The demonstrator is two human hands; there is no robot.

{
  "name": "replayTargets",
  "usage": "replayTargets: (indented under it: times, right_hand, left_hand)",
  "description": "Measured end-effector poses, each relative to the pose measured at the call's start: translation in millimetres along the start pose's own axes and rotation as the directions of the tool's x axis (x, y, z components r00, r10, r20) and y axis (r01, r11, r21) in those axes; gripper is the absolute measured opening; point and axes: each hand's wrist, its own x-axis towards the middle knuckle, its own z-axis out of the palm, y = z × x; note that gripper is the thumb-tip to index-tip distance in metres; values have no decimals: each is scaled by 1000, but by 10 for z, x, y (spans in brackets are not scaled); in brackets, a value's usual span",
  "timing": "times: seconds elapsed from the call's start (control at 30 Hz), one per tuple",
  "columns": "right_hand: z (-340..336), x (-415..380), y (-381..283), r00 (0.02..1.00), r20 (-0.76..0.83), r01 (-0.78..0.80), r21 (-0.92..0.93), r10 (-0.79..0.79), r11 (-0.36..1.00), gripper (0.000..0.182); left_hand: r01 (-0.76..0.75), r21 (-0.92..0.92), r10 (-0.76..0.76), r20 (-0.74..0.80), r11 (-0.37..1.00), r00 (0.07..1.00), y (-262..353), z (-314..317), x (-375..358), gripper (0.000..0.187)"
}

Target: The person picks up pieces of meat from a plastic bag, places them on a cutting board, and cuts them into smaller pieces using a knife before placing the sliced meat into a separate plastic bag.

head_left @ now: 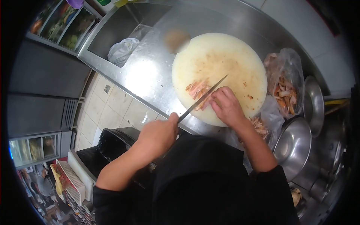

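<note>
My left hand (pixel 159 135) is wrapped round the handle of a long knife (pixel 202 98), whose blade reaches up and right over the round cutting board (pixel 221 52). Beneath and beside the blade lie pinkish-brown meat strips (pixel 197 88) on the board's lower left. Just right of the blade, my right hand (pixel 227 107) has its fingers bent down at the board by the end of the meat; what is under the fingertips is hidden.
A plastic bag of meat pieces (pixel 287 92) and another bag (pixel 270 116) lie right of the board, near metal bowls (pixel 294 144). A sink (pixel 112 37) holding a plastic bag (pixel 122 51) is upper left. A black-lined bin (pixel 116 138) stands below the counter edge.
</note>
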Motion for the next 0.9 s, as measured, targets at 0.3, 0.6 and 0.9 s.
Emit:
replayTargets:
  times: [0.3,0.6,0.9]
  right_hand:
    - [40,-56,50,998,-10,56,-37,-56,998,9]
    - [46,-69,84,997,33,69,-60,-67,996,12]
    - [53,-133,-168,967,192,-111,-267,165,957,98]
  left_hand:
    - [-24,-17,24,-13,1000,1000,-48,255,242,22]
    - [-32,-112,33,11,993,999,-64,344,237,26]
    - [84,-39,-90,-172,996,981,-396,51,25,27]
